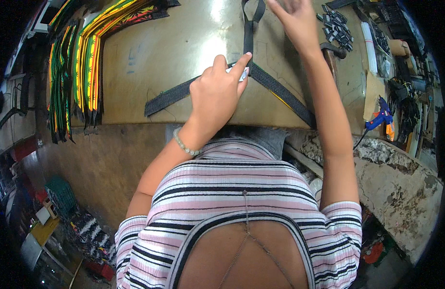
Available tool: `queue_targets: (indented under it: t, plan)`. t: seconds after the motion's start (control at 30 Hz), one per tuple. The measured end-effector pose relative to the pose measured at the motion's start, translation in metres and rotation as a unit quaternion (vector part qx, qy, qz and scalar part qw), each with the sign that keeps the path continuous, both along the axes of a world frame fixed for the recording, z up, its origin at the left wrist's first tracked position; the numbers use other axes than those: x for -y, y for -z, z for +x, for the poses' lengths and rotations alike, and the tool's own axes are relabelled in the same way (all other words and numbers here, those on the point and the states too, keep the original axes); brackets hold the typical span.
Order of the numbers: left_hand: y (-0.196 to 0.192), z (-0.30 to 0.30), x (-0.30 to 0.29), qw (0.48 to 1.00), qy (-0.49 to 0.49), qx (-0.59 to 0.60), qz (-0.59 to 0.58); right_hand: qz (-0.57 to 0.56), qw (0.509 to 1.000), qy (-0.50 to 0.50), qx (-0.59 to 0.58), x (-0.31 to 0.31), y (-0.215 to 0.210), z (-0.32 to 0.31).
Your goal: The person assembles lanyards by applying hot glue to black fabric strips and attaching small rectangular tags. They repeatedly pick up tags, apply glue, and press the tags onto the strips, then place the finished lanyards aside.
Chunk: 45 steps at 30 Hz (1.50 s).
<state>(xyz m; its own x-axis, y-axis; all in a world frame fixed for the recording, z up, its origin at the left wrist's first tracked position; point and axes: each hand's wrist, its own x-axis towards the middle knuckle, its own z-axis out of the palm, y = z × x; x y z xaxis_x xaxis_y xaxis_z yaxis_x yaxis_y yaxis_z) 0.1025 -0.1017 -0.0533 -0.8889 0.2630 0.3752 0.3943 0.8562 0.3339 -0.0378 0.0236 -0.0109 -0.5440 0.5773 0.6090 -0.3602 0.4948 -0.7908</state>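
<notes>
A black webbing strap point(273, 88) lies on the table in an inverted Y, with a loop point(252, 10) at its far end. Green and yellow show along the edges of its two spread legs. My left hand point(217, 89) is closed over the join, its index finger stretched along the strap. Between its fingers sits a small white thing point(243, 74) with a shiny part, mostly hidden. To the right of the loop, my right hand point(297, 21) is raised at the upper edge. Its thumb stands apart from the other fingers, which are blurred and partly cut off; nothing shows in it.
Bundles of coloured straps point(90, 62) lie at the table's left. At the far right are a heap of small black clips point(337, 29), a curved metal piece point(334, 50) and white sticks point(368, 41). A blue glue gun point(382, 115) rests near the right edge beside cardboard point(373, 91).
</notes>
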Motion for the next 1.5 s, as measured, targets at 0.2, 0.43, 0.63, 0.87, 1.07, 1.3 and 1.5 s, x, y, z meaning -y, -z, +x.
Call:
queue_targets:
  t: [0.2,0.43,0.63,0.87,1.07,1.3,1.5]
  plan:
    - [-0.005,0.001,-0.002,0.999,-0.02,0.037,-0.004,0.31,0.865,-0.346,0.188,-0.056,0.031,0.135]
    - [-0.01,-0.007,0.024,0.972,0.04,0.132,0.193,0.395,0.845,-0.315,0.177,-0.045,0.049,0.155]
    - [-0.008,-0.004,0.025,0.979,0.059,0.118,0.158,0.422,0.831,-0.312,0.182,-0.042,0.043,0.157]
    - [-0.009,-0.005,0.018,0.989,0.049,0.094,0.105,0.361,0.818,-0.402,0.196,-0.06,0.029,0.122]
    - [-0.01,0.001,0.013,0.994,0.061,0.087,-0.014,0.228,0.832,-0.278,0.423,-0.056,0.015,0.053]
    - [-0.005,0.001,0.015,0.996,0.069,0.062,0.011,-0.035,0.782,-0.472,0.405,-0.069,0.03,-0.013]
    - [-0.006,0.001,0.017,0.995,0.079,0.053,0.018,0.307,0.836,-0.371,0.264,-0.083,0.055,-0.023]
